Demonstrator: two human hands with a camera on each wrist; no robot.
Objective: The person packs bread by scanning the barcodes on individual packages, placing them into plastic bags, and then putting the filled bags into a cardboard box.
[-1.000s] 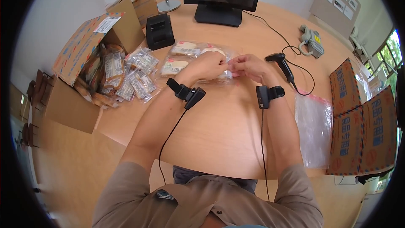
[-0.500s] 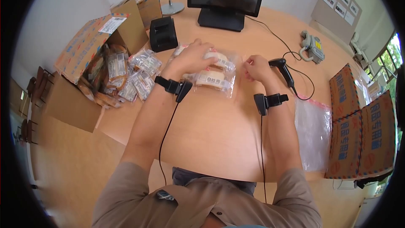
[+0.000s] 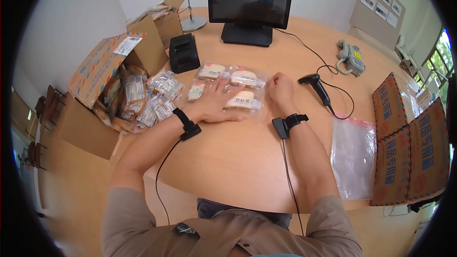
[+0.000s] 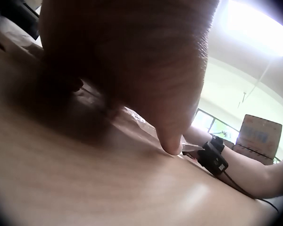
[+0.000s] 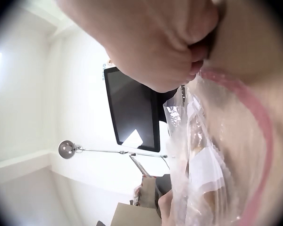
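Note:
Packs of sliced white bread [image 3: 240,101], several of them in two rows, lie inside a large clear plastic bag [image 3: 257,83] on the table. My left hand [image 3: 215,100] rests spread over the near left packs, thumb stretched out along the bag's near side. At the bag's right side, my right hand [image 3: 281,93] has its fingers curled at the open edge and pinches it. In the right wrist view a pink strip [image 5: 262,125] runs along that edge from the fingertips. The left wrist view shows the left palm [image 4: 127,61] low over the tabletop, mostly in shadow.
An open carton [image 3: 102,66] spills small wrapped packs [image 3: 159,97] at the left. Behind are a black cradle-like device [image 3: 184,52] and a monitor [image 3: 250,7]. Rightward lie a barcode scanner [image 3: 318,90], telephone [image 3: 351,57], flat clear bags [image 3: 352,162] and cartons [image 3: 392,147].
Both hands were together at the bag's right part, then parted. The left hand has slid left and nearer, flattening over the packs; the right stays by the bag's right edge.

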